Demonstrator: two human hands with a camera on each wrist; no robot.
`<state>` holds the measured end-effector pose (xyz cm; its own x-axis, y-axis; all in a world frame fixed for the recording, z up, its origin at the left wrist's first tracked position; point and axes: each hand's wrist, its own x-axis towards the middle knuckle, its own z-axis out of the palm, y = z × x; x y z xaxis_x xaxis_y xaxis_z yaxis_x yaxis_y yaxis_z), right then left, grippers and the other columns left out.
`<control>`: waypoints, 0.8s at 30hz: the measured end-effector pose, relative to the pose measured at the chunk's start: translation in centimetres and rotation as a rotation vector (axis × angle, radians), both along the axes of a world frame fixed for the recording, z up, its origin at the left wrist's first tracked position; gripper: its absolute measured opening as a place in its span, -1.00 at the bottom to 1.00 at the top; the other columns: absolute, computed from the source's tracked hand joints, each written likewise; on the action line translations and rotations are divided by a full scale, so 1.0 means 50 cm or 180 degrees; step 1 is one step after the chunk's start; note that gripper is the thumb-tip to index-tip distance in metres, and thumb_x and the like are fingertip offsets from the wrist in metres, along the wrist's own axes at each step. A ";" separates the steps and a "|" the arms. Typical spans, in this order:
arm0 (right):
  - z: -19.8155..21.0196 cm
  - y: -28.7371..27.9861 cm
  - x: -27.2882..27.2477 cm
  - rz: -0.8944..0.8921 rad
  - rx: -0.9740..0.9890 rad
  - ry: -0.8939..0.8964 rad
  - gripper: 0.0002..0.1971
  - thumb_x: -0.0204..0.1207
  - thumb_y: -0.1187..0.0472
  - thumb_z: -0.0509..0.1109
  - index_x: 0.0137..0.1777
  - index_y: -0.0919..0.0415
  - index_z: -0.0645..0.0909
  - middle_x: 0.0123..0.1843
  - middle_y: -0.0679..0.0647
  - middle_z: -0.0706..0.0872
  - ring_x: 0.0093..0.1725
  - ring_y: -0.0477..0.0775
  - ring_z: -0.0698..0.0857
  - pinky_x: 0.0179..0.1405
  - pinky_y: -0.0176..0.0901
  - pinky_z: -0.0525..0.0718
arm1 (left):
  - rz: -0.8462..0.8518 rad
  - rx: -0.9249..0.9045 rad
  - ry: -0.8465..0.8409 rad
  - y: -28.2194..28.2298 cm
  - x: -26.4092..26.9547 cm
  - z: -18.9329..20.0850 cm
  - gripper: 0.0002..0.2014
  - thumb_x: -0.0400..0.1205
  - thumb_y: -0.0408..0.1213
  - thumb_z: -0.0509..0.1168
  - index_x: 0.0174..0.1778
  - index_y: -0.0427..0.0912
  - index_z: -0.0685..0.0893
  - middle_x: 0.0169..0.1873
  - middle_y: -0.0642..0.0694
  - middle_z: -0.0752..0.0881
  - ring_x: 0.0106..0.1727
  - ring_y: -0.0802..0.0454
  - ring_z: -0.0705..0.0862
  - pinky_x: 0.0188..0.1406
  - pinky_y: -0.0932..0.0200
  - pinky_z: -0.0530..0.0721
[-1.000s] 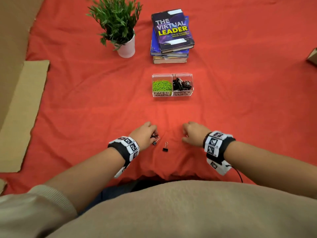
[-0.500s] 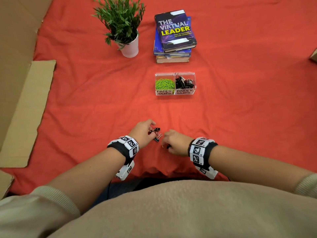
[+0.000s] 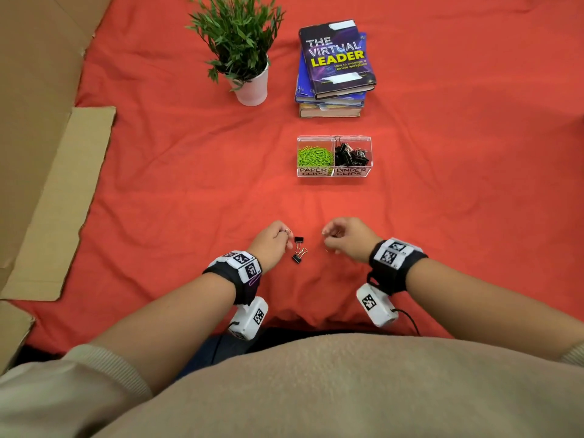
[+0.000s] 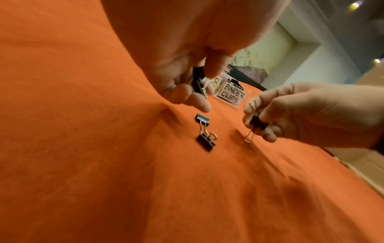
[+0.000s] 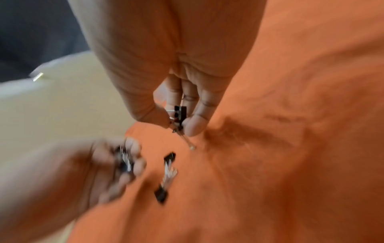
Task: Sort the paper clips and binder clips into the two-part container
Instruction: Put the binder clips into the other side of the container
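Observation:
A clear two-part container [image 3: 334,175] sits mid-cloth, green paper clips [image 3: 315,156] in its left half, black binder clips [image 3: 350,154] in its right. Two loose black binder clips [image 3: 298,249] [image 4: 204,131] lie on the red cloth between my hands. My left hand [image 3: 274,243] [image 4: 193,92] curls round a black binder clip [image 4: 197,82] just left of them. My right hand [image 3: 346,238] [image 5: 179,118] pinches another black binder clip [image 5: 180,115] [image 4: 257,123] just above the cloth, to their right.
A potted plant [image 3: 241,49] and a stack of books [image 3: 335,67] stand beyond the container. Flattened cardboard [image 3: 60,197] borders the red cloth [image 3: 458,184] on the left. Wrist cameras hang under both forearms.
My right hand reached left to the loose clip, took it and drew back right, lifting it. My left hand stayed by the other clips, holding one.

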<state>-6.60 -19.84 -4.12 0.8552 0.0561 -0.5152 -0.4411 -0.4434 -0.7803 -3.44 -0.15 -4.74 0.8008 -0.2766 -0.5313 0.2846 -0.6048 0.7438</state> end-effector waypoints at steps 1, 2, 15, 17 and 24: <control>0.004 -0.002 0.009 -0.0358 0.0294 0.0190 -0.88 0.50 0.48 0.32 -0.09 0.28 0.58 -0.31 0.15 0.64 -0.55 -0.14 0.64 -0.53 -0.38 0.62 | 0.0079 -0.0035 0.0097 -0.001 0.001 0.004 -0.76 0.62 -0.41 0.04 -0.27 -0.05 0.49 -0.37 0.02 0.65 -0.34 0.01 0.54 -0.09 0.03 0.54; 0.008 -0.003 0.020 -0.0685 0.0574 0.0383 -0.86 0.54 0.50 0.25 -0.12 0.29 0.56 -0.34 0.16 0.61 -0.62 -0.16 0.61 -0.62 -0.36 0.61 | 0.0116 -0.0026 0.0141 0.000 0.003 0.006 -0.81 0.63 -0.35 0.08 -0.27 -0.06 0.49 -0.36 0.01 0.64 -0.34 0.00 0.54 -0.10 0.03 0.53; -0.006 0.065 0.098 0.1674 -0.0967 -0.0285 -0.72 0.38 0.33 0.46 0.10 0.17 0.68 -0.22 0.00 0.63 -0.26 -0.02 0.55 -0.36 -0.36 0.46 | -0.1731 0.1633 -0.0916 0.004 -0.020 -0.005 -0.69 0.69 0.00 0.13 0.09 -0.19 0.52 0.00 -0.24 0.73 0.07 -0.25 0.69 -0.06 -0.04 0.61; -0.010 0.072 0.099 0.2185 -0.1244 -0.0419 -0.66 0.37 0.32 0.42 0.17 0.13 0.67 -0.04 0.09 0.72 -0.08 0.07 0.63 -0.14 -0.23 0.52 | -0.1880 0.1743 -0.0981 0.001 -0.023 -0.011 -0.62 0.61 0.10 0.23 0.11 -0.16 0.52 0.04 -0.19 0.72 0.10 -0.22 0.69 -0.03 -0.06 0.64; -0.024 0.061 0.076 0.2134 -0.1140 -0.0518 -0.75 0.39 0.34 0.41 0.08 0.29 0.58 -0.26 -0.02 0.58 -0.17 0.11 0.55 -0.20 -0.24 0.37 | -0.2034 0.1672 -0.0955 -0.008 -0.023 -0.019 -0.68 0.56 -0.09 0.31 0.15 -0.18 0.50 0.14 -0.16 0.64 0.19 -0.20 0.63 0.10 -0.07 0.62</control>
